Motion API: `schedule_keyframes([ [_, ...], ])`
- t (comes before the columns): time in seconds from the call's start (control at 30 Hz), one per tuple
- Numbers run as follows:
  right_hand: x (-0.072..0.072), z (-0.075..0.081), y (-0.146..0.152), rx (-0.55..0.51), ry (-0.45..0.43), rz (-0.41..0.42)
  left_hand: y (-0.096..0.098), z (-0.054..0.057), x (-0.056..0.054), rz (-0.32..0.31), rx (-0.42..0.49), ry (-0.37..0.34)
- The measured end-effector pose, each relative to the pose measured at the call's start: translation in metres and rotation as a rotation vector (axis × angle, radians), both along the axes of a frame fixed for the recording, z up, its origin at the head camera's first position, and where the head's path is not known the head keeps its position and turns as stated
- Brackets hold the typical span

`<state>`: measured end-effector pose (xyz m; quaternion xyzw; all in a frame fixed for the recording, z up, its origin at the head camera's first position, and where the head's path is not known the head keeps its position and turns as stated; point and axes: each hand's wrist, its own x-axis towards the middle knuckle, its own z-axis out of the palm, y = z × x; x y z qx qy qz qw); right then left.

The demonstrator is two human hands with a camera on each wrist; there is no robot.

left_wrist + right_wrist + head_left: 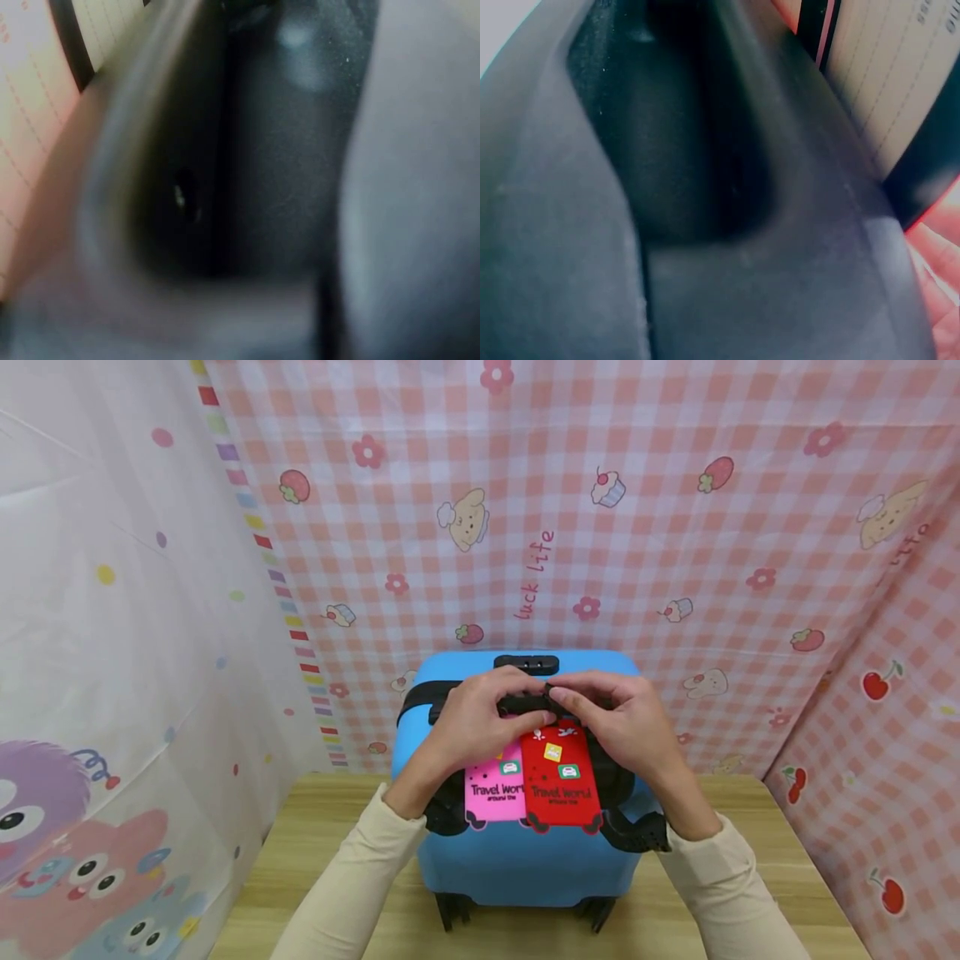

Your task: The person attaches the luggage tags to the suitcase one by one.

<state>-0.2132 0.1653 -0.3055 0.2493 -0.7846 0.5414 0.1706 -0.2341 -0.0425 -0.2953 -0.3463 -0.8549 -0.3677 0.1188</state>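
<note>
A blue suitcase [528, 868] stands with its black top handle [521, 704] between the two hands. A pink luggage tag [491, 802] and a red luggage tag [558, 777], overlapping it, hang in front of the handle. My left hand [483, 714] pinches the black strap at the top of the red tag, thumb below and fingers above. From the other side my right hand [626, 718] pinches the same strap between thumb and forefinger. Close-up black plastic [795, 300] fills most of the right wrist view, beside a tag's lined card [892, 75]. The strap's fastening is hidden by fingers.
A black combination lock [527, 665] sits behind the handle on the suitcase. The suitcase rests on a wood-grain table [300, 877]. Patterned cloth [420, 552] hangs close behind it, with more cloth on both sides.
</note>
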Motion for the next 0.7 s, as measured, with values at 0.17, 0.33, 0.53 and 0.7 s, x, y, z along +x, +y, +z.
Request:
schedule_keyframes([
  [0.17,-0.0003,-0.0005,-0.0008,-0.007,0.013,0.003,0.0005,-0.0003,0.0001,0.008,0.007,-0.017],
  [0.33,-0.0006,-0.0005,-0.0012,0.0,0.014,-0.02,0.0009,-0.0007,0.0003,0.022,0.013,-0.023],
  [0.53,-0.0025,-0.001,-0.0016,0.004,0.045,-0.047,0.0006,-0.0009,0.0,0.014,0.016,-0.017],
  [0.7,-0.0026,-0.0007,-0.0017,-0.016,0.062,-0.022,0.0001,-0.0012,-0.0005,0.002,0.008,-0.01],
])
